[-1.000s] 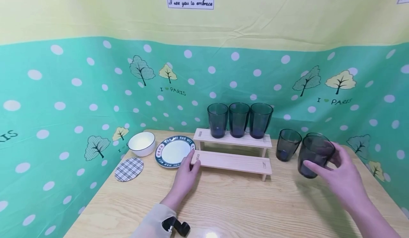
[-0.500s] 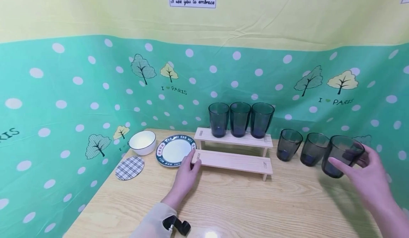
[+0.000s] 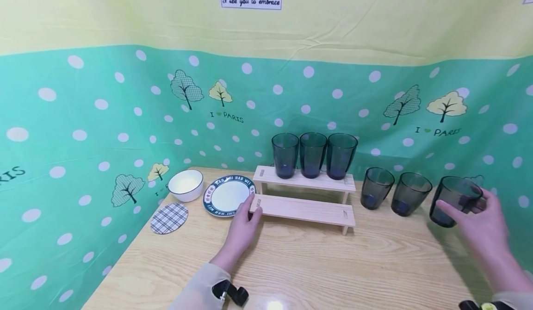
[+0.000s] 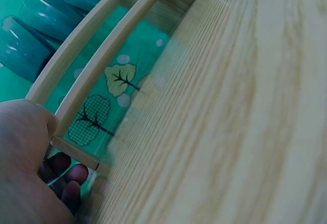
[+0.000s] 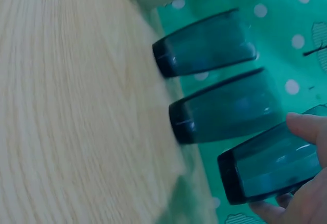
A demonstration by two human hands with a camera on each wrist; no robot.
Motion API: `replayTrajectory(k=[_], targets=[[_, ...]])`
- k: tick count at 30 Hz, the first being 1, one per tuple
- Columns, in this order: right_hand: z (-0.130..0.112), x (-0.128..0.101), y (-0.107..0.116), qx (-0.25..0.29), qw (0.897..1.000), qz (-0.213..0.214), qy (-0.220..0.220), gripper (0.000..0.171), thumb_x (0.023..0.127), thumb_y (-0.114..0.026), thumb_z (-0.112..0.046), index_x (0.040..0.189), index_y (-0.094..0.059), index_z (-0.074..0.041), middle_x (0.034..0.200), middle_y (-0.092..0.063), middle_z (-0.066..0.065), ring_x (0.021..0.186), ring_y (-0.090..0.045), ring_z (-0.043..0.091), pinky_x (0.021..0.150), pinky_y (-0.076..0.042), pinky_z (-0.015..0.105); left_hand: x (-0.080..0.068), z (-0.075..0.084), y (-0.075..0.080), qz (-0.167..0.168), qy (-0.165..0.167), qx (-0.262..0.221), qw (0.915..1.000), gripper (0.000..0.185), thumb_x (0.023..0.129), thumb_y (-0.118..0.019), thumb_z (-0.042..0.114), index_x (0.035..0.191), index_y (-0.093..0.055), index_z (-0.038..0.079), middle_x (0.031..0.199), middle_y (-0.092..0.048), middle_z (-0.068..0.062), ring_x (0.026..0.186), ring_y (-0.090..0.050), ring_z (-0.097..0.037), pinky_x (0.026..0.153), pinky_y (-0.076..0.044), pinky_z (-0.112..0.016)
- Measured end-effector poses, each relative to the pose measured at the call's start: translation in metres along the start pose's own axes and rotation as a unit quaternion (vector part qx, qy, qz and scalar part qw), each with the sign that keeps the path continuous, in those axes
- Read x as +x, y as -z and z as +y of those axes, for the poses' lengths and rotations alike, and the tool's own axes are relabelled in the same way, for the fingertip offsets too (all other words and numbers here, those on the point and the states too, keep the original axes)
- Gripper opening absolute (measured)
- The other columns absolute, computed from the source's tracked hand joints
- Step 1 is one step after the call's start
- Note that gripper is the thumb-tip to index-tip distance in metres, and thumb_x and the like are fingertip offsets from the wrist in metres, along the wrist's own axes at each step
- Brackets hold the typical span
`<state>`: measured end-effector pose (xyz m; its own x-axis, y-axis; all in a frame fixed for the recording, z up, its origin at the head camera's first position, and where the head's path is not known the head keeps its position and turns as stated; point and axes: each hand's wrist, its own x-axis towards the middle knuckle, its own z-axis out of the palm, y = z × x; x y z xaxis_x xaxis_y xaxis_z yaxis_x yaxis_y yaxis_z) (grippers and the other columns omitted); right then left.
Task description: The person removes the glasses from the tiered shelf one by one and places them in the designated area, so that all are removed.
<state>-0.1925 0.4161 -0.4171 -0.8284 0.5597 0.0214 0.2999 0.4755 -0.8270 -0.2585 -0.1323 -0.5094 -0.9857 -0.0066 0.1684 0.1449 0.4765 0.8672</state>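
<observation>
Rightward since the earlier frame: your right hand [image 3: 483, 226] has carried the dark glass [image 3: 454, 200] past two standing glasses [image 3: 393, 193], grip curled round it, low over the table [image 3: 316, 268]. Your left hand [image 3: 243, 229] rests, fingers straight, against the wooden rack [image 3: 306, 208] beside the plate [image 3: 226, 195].

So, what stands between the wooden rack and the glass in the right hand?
Two dark glasses stand upright on the table, seen in the head view.
</observation>
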Motion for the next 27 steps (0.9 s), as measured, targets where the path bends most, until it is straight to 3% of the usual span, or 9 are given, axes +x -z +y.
replayTrajectory(k=[6,20,27], targets=[[0.012,0.019,-0.01,0.034,0.999,0.018,-0.008,0.118,0.098,-0.081,-0.052,0.177,-0.003,-0.011,0.174,-0.026,0.031,0.158,-0.028,0.05,0.131,-0.033,0.055,0.0,0.0,0.0,0.002,0.002,0.002,1.0,0.065,0.115,-0.06,0.034,0.171,-0.039,0.009,0.16,-0.053,-0.023,0.153,-0.047,-0.041,0.131,-0.033,-0.057],[0.028,0.038,-0.02,0.073,0.997,0.006,-0.025,0.122,0.098,-0.083,-0.049,0.177,0.003,-0.015,0.178,-0.016,0.029,0.162,-0.023,0.046,0.133,-0.03,0.052,-0.001,0.005,0.0,0.0,0.002,-0.005,1.0,0.065,0.115,-0.06,0.03,0.171,-0.038,0.006,0.163,-0.051,-0.023,0.155,-0.045,-0.041,0.131,-0.032,-0.056],[0.034,0.042,-0.025,0.06,0.998,0.008,-0.032,0.124,0.096,-0.085,-0.051,0.177,0.0,-0.015,0.177,-0.02,0.03,0.157,-0.028,0.048,0.131,-0.034,0.053,-0.001,0.004,0.0,0.0,0.004,-0.003,1.0,0.065,0.115,-0.06,0.031,0.171,-0.039,0.007,0.162,-0.052,-0.023,0.154,-0.045,-0.04,0.131,-0.032,-0.056]])
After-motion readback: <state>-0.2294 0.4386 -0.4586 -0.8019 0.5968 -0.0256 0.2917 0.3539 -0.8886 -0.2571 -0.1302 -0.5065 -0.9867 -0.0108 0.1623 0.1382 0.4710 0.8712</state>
